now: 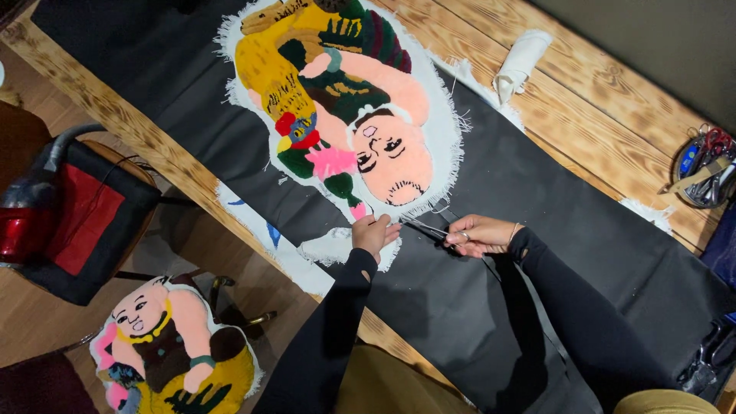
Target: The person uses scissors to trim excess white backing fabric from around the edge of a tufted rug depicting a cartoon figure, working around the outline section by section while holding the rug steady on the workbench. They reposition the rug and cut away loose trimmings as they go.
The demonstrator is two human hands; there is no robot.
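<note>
A tufted rug (345, 100) showing a colourful cartoon figure lies on black fabric (552, 222) spread over a wooden table (606, 100). Its white backing cloth has a frayed edge. My left hand (374, 234) pinches that white edge just below the figure's face. My right hand (477, 234) holds a pair of scissors (433, 228), the blades pointing left toward my left hand along the rug's rim. Both arms wear black sleeves.
A rolled white cloth (521, 61) lies on the table at the back. A round tin of tools (707, 169) stands at the right edge. On the floor to the left are a second similar rug (172, 349), a red-and-black cushioned chair (84, 222) and a vacuum cleaner (27, 215).
</note>
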